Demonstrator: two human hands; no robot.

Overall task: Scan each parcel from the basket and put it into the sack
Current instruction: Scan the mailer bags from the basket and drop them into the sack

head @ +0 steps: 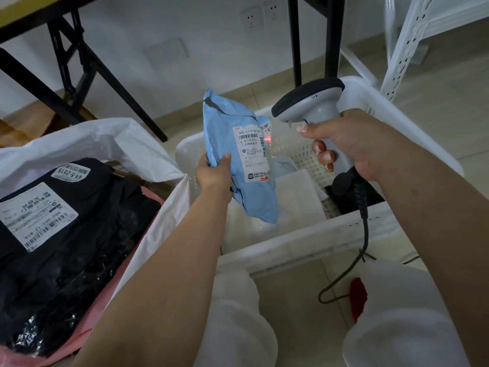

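**A:** From the head view, where does the scan stand?

**B:** The left hand (213,172) pinches the blue parcel (239,160) by its left edge, thumb on the front and fingers curled behind, and holds it upright above the white basket (304,242). The right hand (352,147) is wrapped round the handle of the scanner (315,107), whose head points at the parcel's label (251,153). A red spot of light sits at the label's right edge, on the small side barcode.

**A:** So how should this step be done well?

**B:** I'd judge the beam needs to lie across a whole barcode, not only its end. Keep the label flat and facing the scanner head; the soft bag is creased, so a slight pull with the left hand would smooth it. Hold both hands steady until the read registers.

**A:** And after that?

**B:** The sack (148,154) stands open just to the left of the basket, with a black parcel (66,221) already lying in it. More packages lie in the basket below the blue one, so the task looks to be partway through.
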